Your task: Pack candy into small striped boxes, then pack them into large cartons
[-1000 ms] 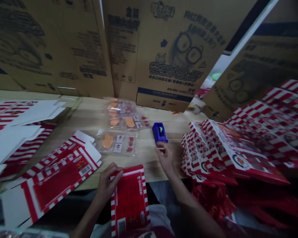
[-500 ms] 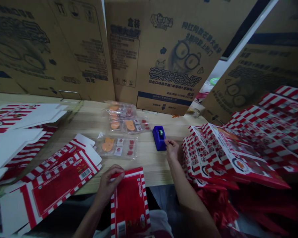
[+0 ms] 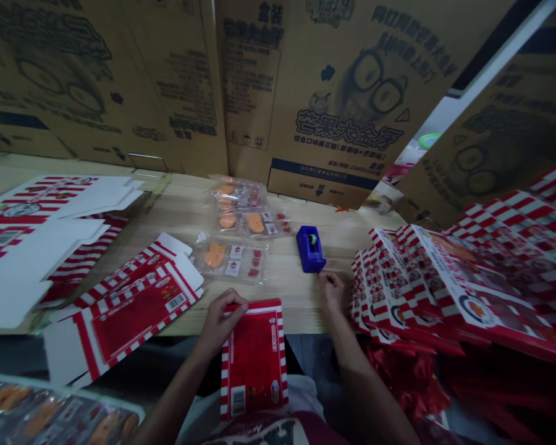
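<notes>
My left hand grips the top left edge of a red box with striped borders, which stands over my lap with its barcode at the bottom. My right hand is closed in a pinch just below the front end of a blue tape dispenser. Whether a strip of tape lies between its fingertips is too small to tell. Clear packets with orange and red pieces lie on the table, left of the dispenser.
Flat red-striped cartons and white-backed cartons lie at left. A tray of packets is at lower left. Striped boxes crowd the right. Large cardboard panels stand along the back of the table.
My right hand has drawn slightly toward me from the dispenser's front end. The view has shifted left and down, bringing the tray of packets into sight. My left hand keeps its hold on the box.
</notes>
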`<action>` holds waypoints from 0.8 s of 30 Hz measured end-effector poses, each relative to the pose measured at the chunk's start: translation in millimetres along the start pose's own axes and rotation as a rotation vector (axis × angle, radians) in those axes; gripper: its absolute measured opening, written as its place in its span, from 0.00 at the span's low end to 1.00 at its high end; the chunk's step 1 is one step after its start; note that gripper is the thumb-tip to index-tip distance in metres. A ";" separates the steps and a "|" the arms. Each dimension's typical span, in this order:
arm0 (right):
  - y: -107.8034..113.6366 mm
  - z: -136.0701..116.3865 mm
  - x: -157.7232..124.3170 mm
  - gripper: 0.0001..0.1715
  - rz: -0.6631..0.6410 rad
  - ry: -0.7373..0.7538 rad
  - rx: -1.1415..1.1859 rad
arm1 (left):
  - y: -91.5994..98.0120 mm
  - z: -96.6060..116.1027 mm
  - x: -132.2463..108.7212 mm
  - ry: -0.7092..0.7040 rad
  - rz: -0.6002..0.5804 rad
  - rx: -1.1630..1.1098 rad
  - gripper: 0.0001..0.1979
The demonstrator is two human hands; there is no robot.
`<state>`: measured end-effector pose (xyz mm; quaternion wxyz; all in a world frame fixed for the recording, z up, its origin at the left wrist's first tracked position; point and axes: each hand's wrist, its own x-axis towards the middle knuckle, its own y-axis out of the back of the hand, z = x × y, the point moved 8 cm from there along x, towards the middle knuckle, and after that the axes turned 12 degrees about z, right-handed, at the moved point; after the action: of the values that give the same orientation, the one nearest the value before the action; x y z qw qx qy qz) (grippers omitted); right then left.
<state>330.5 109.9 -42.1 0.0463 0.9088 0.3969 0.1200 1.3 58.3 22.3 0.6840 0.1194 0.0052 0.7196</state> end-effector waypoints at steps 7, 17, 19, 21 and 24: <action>-35.2 -81.1 -28.9 0.18 -0.611 0.005 0.058 | -19.8 10.8 21.9 -0.010 -0.185 -0.037 0.11; -110.4 -169.1 -127.2 0.07 -1.682 0.640 -0.296 | -38.2 13.7 13.1 -0.036 -0.249 -0.079 0.11; -114.7 -169.7 -134.8 0.06 -1.699 0.710 -0.373 | -37.4 14.5 12.2 -0.050 -0.249 -0.094 0.10; -117.1 -171.0 -138.5 0.07 -1.674 0.764 -0.467 | -37.2 15.2 11.9 -0.056 -0.254 -0.113 0.09; -118.3 -171.8 -139.0 0.05 -1.583 0.833 -0.628 | -37.9 17.4 10.6 -0.074 -0.266 -0.127 0.07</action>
<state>111.4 86.7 77.6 0.2112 0.2058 0.8321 0.4698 41.3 68.5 34.5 0.7791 0.1007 -0.0497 0.6167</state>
